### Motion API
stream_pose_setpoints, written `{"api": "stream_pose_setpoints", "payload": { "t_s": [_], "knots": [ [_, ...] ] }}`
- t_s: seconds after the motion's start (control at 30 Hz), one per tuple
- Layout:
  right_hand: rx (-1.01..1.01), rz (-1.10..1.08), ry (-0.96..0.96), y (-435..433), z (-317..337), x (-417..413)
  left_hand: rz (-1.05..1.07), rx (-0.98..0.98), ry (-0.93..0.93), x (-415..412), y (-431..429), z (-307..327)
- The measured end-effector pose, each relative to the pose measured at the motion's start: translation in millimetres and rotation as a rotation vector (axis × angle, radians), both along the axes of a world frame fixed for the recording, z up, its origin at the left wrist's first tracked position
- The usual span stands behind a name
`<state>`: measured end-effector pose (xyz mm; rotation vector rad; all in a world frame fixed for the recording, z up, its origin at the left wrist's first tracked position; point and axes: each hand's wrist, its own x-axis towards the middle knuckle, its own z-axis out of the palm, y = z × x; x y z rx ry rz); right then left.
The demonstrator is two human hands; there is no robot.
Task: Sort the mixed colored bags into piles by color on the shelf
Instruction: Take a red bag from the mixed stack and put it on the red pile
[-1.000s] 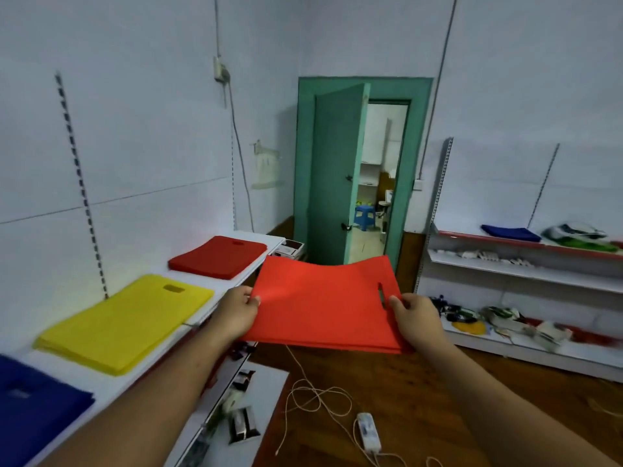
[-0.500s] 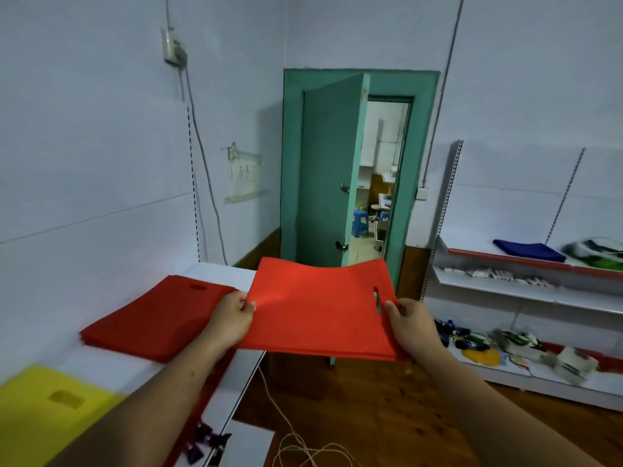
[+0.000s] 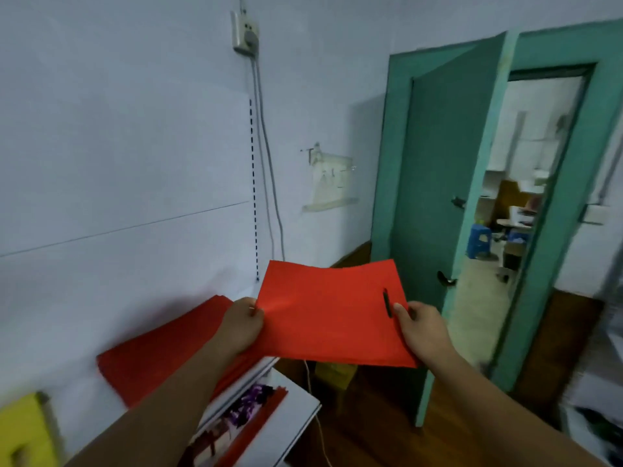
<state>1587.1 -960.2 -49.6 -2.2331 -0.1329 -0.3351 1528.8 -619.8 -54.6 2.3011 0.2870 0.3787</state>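
Red bag (image 3: 330,315), edges gripped, probably overhangs shelf (image 3: 77,385).

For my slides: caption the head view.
Left hand and right hand hold a flat orange-red fabric bag beside the dark red bag pile.

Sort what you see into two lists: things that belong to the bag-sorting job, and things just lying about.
Job: red bags, gripped by the left hand and right hand; red pile on the shelf; yellow pile.
Lying about: green door; blue stool; wall socket; white cable on the floor.
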Motion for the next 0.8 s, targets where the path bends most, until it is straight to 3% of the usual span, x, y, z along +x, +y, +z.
{"api": "stream_pose_setpoints", "payload": {
  "t_s": [0.13, 0.3, 0.53, 0.8],
  "knots": [
    [0.031, 0.176, -0.001, 37, 0, 81, 0.159, 0.014, 0.018, 24, 19, 7],
    [0.033, 0.391, 0.053, 120, -8, 134, 0.428, -0.044, 0.019, -3, 65, 14],
    [-0.066, 0.731, 0.072, 251, -20, 134, 0.769, -0.181, 0.012, -88, 110, -15],
    [-0.191, 0.841, 0.155, 304, -64, 147, 0.903, -0.121, 0.079, -107, 126, -77]
  ]
}}
